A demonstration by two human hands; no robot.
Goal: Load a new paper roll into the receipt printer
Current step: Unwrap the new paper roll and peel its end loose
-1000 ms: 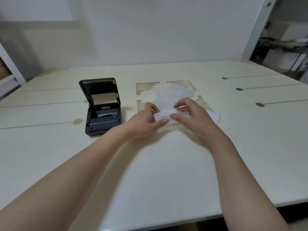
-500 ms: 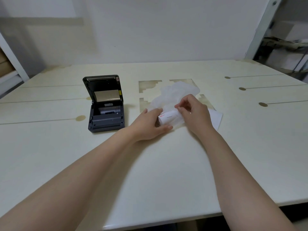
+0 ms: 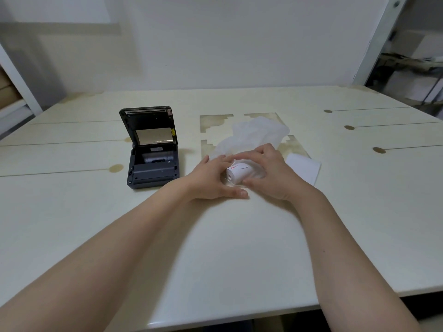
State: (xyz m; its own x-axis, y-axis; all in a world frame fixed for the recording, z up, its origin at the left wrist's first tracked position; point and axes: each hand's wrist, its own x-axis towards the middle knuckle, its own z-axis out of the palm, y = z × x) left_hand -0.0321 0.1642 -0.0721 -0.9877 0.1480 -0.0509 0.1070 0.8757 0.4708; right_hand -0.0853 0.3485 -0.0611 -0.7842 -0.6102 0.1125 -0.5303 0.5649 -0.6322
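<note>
Head view: both hands work at the paper roll (image 3: 239, 173) on the worktop (image 3: 215, 248), right of the open printer (image 3: 152, 154); to free it cleanly, I judge, peel the clear wrap without crushing the roll; the right hand (image 3: 271, 173) curls its fingers around the roll, holding it; the left hand (image 3: 211, 178) has fingers spread, touching its near end.
</note>
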